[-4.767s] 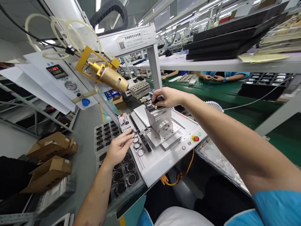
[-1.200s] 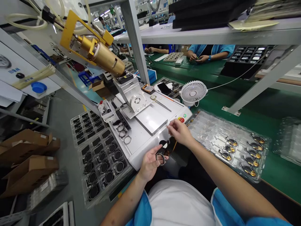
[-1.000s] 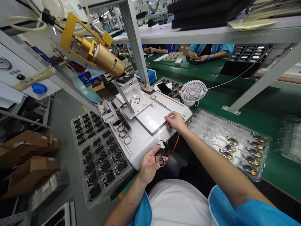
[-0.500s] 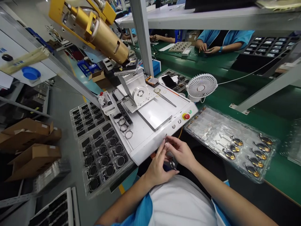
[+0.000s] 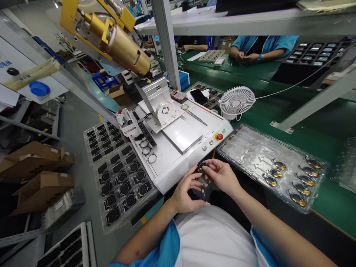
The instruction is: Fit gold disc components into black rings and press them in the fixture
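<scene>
Both hands are close together in front of the white machine [image 5: 172,174]. My right hand [image 5: 224,177] pinches a small dark round part [image 5: 204,167], like a watch display, between thumb and fingers. The fingertips of my left hand [image 5: 185,191] lie close beside that part; whether they touch it, I cannot tell. Lower down, a thin dark ring [image 5: 203,193] stands on edge between the thumb and fingers of my left hand. Part of the ring is hidden by the fingers.
A clear tray [image 5: 122,189] of round black parts stands at left; another tray [image 5: 250,148] with gold-backed parts lies at right. Loose rings [image 5: 152,158], tweezers [image 5: 198,118], a metal fixture [image 5: 165,111] and a red button [image 5: 219,137] are on the machine. A fan [image 5: 236,102] stands behind.
My right hand has turned and shifted slightly right, so the dark round part now faces up into view. My left fingers have spread a little, and the ring remains in that hand.
</scene>
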`<state>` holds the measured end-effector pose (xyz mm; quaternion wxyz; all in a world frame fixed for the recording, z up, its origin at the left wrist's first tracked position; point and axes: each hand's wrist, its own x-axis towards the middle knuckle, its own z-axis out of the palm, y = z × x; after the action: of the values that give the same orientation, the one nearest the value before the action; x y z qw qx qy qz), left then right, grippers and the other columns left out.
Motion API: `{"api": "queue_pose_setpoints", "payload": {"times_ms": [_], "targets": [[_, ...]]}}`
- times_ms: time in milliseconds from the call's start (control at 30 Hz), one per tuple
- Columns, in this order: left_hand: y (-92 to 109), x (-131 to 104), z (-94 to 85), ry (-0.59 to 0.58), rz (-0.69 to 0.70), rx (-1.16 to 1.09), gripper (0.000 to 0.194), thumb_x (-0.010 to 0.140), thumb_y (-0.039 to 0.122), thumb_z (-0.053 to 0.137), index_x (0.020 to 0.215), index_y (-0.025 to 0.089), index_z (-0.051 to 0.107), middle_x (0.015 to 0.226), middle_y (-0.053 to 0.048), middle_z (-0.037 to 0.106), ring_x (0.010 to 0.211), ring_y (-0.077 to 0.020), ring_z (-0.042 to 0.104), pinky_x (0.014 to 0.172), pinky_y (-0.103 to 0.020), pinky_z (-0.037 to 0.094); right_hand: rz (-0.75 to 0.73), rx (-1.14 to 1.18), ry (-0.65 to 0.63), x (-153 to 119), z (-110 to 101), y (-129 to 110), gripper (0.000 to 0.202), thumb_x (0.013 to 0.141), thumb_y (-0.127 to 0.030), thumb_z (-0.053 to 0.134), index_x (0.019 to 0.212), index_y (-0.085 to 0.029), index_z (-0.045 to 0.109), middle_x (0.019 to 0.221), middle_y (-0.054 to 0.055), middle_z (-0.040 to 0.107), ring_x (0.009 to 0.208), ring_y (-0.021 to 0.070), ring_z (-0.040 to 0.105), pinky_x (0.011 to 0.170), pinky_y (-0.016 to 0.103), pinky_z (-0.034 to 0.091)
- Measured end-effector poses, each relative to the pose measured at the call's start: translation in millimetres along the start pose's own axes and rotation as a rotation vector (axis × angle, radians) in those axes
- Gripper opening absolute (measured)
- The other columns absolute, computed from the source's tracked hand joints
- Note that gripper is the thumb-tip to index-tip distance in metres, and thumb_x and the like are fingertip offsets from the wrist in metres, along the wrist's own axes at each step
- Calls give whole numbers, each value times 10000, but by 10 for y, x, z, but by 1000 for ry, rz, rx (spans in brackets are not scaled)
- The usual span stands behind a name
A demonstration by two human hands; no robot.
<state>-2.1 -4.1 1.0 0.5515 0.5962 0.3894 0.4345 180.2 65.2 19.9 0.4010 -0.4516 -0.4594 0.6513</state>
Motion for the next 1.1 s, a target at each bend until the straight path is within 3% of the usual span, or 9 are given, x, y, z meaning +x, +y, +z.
{"api": "queue_pose_setpoints", "payload": {"times_ms": [133, 267, 367, 433, 567, 733, 833, 967, 1100], "targets": [[-31, -8, 7, -61, 38, 115, 882, 681, 198, 907, 1461, 240, 497, 1693, -245, 196, 1097, -353, 742, 878, -456, 642, 29, -51, 21, -23, -41, -2, 440, 738, -574, 817, 858, -180, 662, 586, -7, 659, 495, 138, 595, 479, 249, 488], [-55, 3, -17, -125, 88, 356, 779, 788, 191, 808, 1495, 241, 483, 1652, -203, 341, 1236, -380, 673, 1042, -515, 558, 112, 37, -61, -51, -132, 2, 485, 672, -544, 886, 890, -164, 678, 681, 29, 728, 581, 166, 683, 607, 293, 580], [-88, 31, -63, -180, 115, 525, 884, 788, 140, 778, 1560, 278, 370, 1662, -155, 342, 1391, -379, 548, 1122, -553, 495, 128, 82, -60, -58, -151, 26, 499, 641, -527, 918, 879, -150, 694, 693, 39, 730, 614, 171, 699, 628, 291, 586], [-99, 45, -84, -217, 131, 554, 992, 757, 136, 804, 1589, 303, 290, 1682, -154, 298, 1379, -360, 564, 1095, -538, 529, 123, 97, -22, -59, -127, 29, 509, 631, -546, 919, 851, -146, 694, 662, 33, 712, 589, 160, 678, 594, 275, 567], [-79, 49, -82, -103, 107, 230, 961, 715, 208, 888, 1537, 309, 400, 1691, -190, 261, 1200, -310, 702, 985, -446, 615, 130, 128, 6, -73, -58, -31, 497, 635, -569, 910, 766, -156, 668, 579, 5, 655, 491, 107, 565, 502, 232, 474], [-84, 65, -85, 140, 11, -241, 545, 763, 280, 880, 1265, 197, 684, 1333, -166, 704, 1201, -308, 699, 1055, -467, 559, 178, 186, -54, -129, -5, -170, 443, 615, -504, 931, 714, -152, 681, 663, -1, 650, 572, 88, 522, 527, 214, 439], [-116, 85, -89, 250, 35, -340, 529, 697, 309, 926, 1176, 198, 732, 1244, -142, 757, 1183, -290, 710, 1074, -453, 542, 249, 196, -89, -170, 54, -217, 419, 585, -451, 946, 712, -139, 696, 709, 13, 670, 634, 100, 557, 598, 228, 479], [-136, 77, -70, 245, 41, -451, 536, 658, 297, 949, 1148, 245, 741, 1244, -107, 764, 1113, -262, 747, 988, -410, 602, 361, 286, -123, -239, 206, -224, 461, 526, -399, 960, 655, -156, 590, 666, 8, 661, 604, 118, 598, 612, 258, 514], [-145, 37, -78, 226, 32, -433, 564, 634, 271, 961, 1153, 261, 741, 1223, -96, 775, 1103, -269, 755, 916, -379, 640, 269, 306, -61, -299, 358, -223, 477, 528, -272, 925, 682, -194, 481, 611, -46, 602, 549, 88, 537, 538, 209, 432]]}}
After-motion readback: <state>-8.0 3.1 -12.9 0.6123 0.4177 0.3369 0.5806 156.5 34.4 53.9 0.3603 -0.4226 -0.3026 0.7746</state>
